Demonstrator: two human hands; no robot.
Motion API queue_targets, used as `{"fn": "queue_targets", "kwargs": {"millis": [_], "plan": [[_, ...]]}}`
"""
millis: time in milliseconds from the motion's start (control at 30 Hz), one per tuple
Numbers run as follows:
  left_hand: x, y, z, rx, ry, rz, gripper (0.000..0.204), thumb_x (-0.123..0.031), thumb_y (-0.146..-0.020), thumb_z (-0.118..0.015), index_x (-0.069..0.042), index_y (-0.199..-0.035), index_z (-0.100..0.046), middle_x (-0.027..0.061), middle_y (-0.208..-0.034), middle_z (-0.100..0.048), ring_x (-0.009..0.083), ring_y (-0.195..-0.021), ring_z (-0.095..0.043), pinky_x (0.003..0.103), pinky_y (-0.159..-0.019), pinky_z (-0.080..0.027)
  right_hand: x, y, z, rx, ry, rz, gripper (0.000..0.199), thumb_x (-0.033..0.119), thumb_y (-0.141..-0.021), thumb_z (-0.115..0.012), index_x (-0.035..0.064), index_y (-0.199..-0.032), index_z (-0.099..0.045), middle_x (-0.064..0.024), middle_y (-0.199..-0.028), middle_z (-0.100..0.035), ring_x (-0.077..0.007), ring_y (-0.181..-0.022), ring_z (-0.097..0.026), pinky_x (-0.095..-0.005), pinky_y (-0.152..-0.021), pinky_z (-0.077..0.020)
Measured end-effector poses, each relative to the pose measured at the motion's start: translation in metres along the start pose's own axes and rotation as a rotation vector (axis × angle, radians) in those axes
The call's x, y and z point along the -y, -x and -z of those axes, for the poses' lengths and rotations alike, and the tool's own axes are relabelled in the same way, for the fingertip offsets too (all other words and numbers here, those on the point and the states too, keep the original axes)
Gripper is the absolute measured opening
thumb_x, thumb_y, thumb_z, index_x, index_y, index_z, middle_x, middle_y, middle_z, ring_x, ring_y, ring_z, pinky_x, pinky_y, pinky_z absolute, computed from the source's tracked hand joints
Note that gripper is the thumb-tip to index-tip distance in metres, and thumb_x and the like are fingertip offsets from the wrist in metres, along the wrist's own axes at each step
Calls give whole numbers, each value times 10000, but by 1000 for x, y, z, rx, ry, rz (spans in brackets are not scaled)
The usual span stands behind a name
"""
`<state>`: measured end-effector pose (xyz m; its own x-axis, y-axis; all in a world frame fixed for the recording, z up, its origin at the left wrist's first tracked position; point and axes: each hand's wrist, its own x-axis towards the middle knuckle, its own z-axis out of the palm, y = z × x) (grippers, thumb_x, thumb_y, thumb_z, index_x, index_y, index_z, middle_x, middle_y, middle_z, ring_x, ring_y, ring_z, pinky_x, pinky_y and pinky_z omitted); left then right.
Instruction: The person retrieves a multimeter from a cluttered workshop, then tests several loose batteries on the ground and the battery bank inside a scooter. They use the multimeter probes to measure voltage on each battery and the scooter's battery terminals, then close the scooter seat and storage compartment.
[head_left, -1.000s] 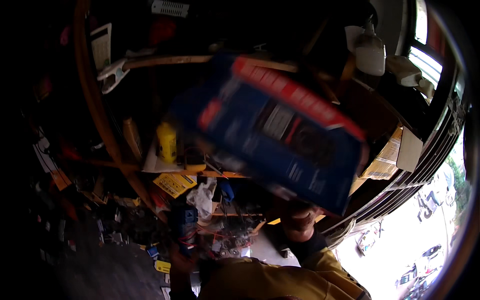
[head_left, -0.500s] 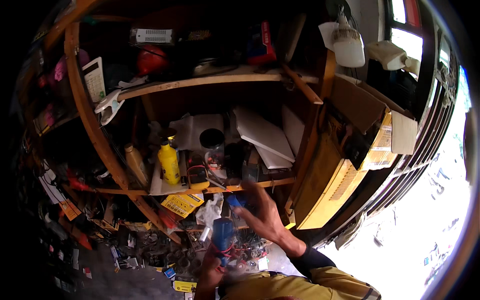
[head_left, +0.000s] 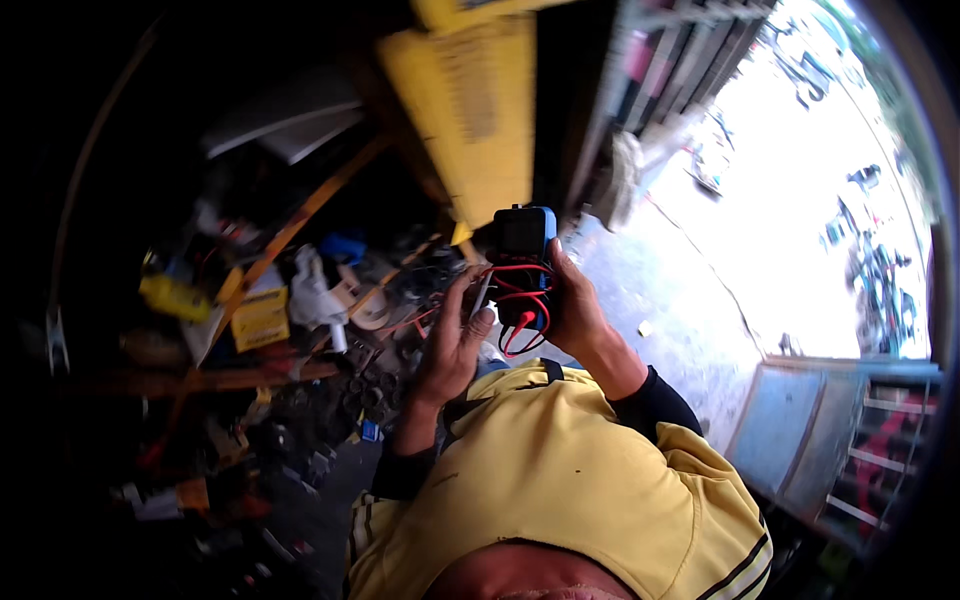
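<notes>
Multimeter (head_left: 524, 262) is sitting up in front of the chest, held between both hands, above the yellow shirt (head_left: 560, 480). Right hand (head_left: 580, 310) is gripping the body from the right side, fingers curled round the back edge, thumb pressing along the near face. Left hand (head_left: 455, 340) is coming in from the left, fingers loosely together and slightly curled, fingertips touching the red and black test leads (head_left: 520, 320) and a thin probe (head_left: 482, 295); whether it's actually pinching the probe is hard to tell.

Progress, judging from this frame only: meter is picked up and in hand, that part is done. Leads are bunching in loops over the lower front of the case, not stretched out to anything. Nothing is being probed, no part under test is showing near the tips. So I'd say untangling the leads and the actual measuring are both left.

Looks: dark casing with a blue rubbery surround, dark screen at the top end, blank or unreadable from here. Red wire is looping several times across the front, black one mixing in underneath. Dial isn't visible, wires and thumb are covering it.

Surroundings: cluttered workbench (head_left: 300, 370) to the left with a yellow bottle (head_left: 175, 297) and a yellow box (head_left: 260, 318), all well apart from the hands. Bright pavement (head_left: 800, 230) is glaring on the right.
</notes>
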<state>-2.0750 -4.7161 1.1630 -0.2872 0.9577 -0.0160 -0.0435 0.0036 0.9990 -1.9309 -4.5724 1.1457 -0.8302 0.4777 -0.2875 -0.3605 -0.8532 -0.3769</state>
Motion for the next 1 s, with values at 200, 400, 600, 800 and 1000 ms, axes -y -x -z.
{"fn": "queue_targets", "kwargs": {"millis": [200,400,600,800,1000], "plan": [[13,-52,-101,45,-91,-10,261,-96,-1030,-701,30,-1255,-661,11,-1029,-646,64,-911,-570,231,-835,-472,75,83,93,-85,26,217,708,591,-1087,-481,-7,-1464,-530,-195,-1320,-692,-325,-1104,-733,-442,-948,-606],[-4,-92,-224,582,-226,23,212,-49,-1015,-692,6,-1213,-644,47,-1025,-694,108,-974,-644,280,-890,-523,162,153,177,-357,-22,607,582,447,-1069,-623,-12,-1395,-472,-284,-1310,-670,-348,-1102,-735,-503,-1002,-600],[45,-124,-295,861,-452,134,245,-90,-986,-682,-12,-1212,-625,202,-1038,-732,345,-998,-751,391,-882,-562,260,214,245,-395,-217,813,657,557,-1065,-548,-38,-1343,-519,-291,-1201,-713,-358,-1077,-744,-496,-973,-619],[105,-204,-335,629,-1236,-423,216,-64,-935,-669,-56,-1150,-656,197,-932,-709,394,-974,-694,506,-1019,-497,349,250,276,-326,-318,960,687,529,-1089,-449,-67,-1420,-534,-317,-1220,-705,-323,-1023,-764,-428,-835,-669],[123,-321,-429,573,-1502,-311,672,-185,-881,-792,-38,-1463,-490,176,-1483,-562,366,-1433,-483,532,-1242,-304,440,268,326,-401,8,1035,585,411,-1072,-550,-74,-1399,-577,-242,-1273,-716,-231,-1040,-755,-344,-876,-639]]}}
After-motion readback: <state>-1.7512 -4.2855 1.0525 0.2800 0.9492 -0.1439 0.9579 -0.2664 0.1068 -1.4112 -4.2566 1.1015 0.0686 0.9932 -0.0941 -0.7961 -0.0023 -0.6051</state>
